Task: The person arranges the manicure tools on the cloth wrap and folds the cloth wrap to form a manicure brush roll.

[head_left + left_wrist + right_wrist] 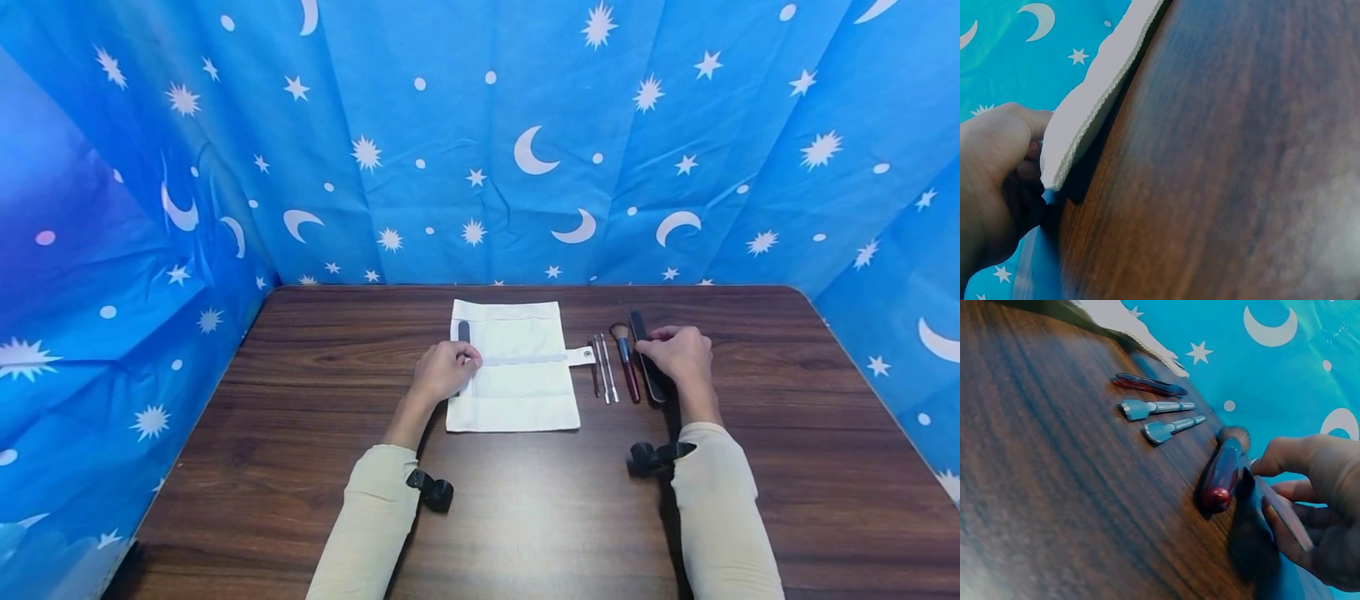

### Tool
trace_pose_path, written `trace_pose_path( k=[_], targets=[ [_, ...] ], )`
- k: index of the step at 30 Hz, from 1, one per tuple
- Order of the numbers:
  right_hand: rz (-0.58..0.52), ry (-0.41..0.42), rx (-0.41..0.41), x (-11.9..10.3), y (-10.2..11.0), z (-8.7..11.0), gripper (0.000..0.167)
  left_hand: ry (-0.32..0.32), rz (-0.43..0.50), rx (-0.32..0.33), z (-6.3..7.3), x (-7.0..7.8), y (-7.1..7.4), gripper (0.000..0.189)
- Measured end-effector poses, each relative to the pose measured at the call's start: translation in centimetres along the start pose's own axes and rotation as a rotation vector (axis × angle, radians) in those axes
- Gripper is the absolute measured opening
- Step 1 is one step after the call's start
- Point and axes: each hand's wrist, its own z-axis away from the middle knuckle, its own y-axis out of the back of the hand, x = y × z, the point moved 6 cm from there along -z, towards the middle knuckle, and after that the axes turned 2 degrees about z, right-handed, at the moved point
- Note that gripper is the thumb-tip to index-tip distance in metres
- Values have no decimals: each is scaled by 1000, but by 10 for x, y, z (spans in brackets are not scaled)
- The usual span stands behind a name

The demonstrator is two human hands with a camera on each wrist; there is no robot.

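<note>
A white cloth roll-up pouch lies unrolled on the table, its snap tab pointing right. Near its left edge a dark nail file sits upright in the pouch, its lower part covered. My left hand grips the pouch at that edge, thumb and forefinger over the file; in the left wrist view the cloth edge is slightly raised. To the right, my right hand pinches a black nail file between thumb and fingers. Beside it lies a brush with a dark red handle.
Between pouch and brush lie two metal cuticle pushers and a thin dark red tool, perhaps tweezers. The brown wooden table ends at a blue curtain with moons and stars. Each wrist wears a small black camera.
</note>
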Motion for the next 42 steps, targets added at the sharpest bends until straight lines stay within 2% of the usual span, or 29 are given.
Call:
trace_pose_path(
  k=[7,12,16,20,26,31,33,39,42],
  targets=[
    [-37,45,-52,-1,4,-1,39,3,-5,-3,-1,-1,0,11],
    [-158,11,-112,1,5,-2,43,8,-4,-10,-1,-1,0,11],
    [-267,-12,-97,-1,6,-4,45,7,10,-11,-1,1,1,11],
    [-390,-1,-78,-7,9,-5,50,13,27,-14,0,1,1,10],
    [-543,48,-117,-22,9,-1,53,17,27,-15,0,0,1,10],
    [-673,73,-153,-36,1,0,26,20,32,-16,0,0,1,10],
    [-699,77,-152,-42,-4,1,21,23,32,-16,0,0,1,10],
    [-679,78,-156,-64,-23,2,50,20,36,-17,0,0,0,10],
    [-679,91,-182,-78,-34,3,54,15,41,-19,0,0,0,11]
  ],
)
